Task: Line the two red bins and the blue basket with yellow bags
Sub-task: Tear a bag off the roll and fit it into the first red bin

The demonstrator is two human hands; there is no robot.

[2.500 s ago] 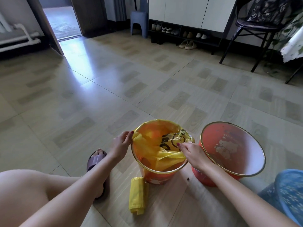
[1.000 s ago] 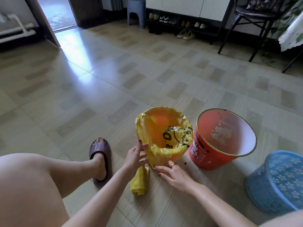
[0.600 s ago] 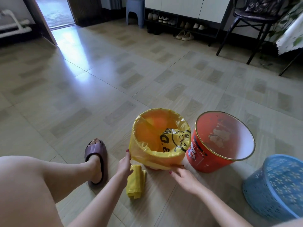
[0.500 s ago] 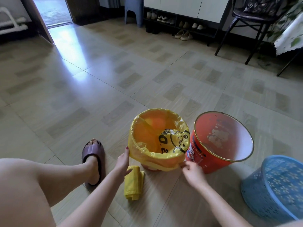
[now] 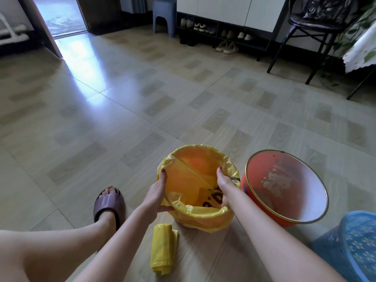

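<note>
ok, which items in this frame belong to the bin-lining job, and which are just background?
Job items:
- lined red bin, yellow bag folded over its rim, left hand and right hand gripping it
- unlined red bin
- blue basket, unlined
- roll of yellow bags on the floor

Background:
- chair
- stool
- shoe rack
- slipper

One head camera looks forward and down, close above the lined bin [image 5: 196, 190] (the room's far wall is visible).
</note>
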